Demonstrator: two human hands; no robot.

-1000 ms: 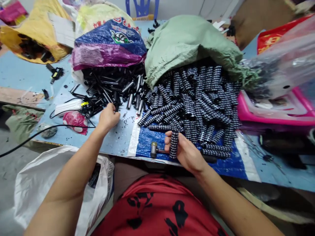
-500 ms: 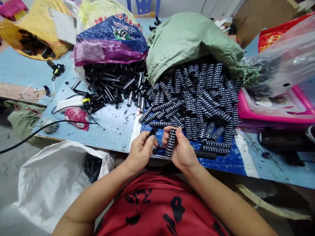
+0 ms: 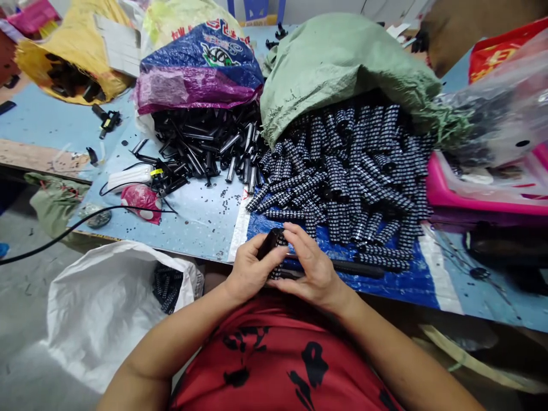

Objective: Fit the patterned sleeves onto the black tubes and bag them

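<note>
Plainly blue tabletop (image 3: 192, 228), grey floor (image 3: 25, 279).

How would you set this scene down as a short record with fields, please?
Left hand: grips a black part
Right hand: cupped at a patterned cylinder, grip partly hidden
Cylinder pile: on a blue sheet, partly under the green sack
Black plastic parts: heaped left of the pile, at the multicoloured sack
White sack: open, below the table edge, dark pieces inside

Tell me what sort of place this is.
Probably an assembly workshop: a heap of black-and-white patterned cylinders spills from a pale green woven sack, beside loose shiny black slender parts.
</note>
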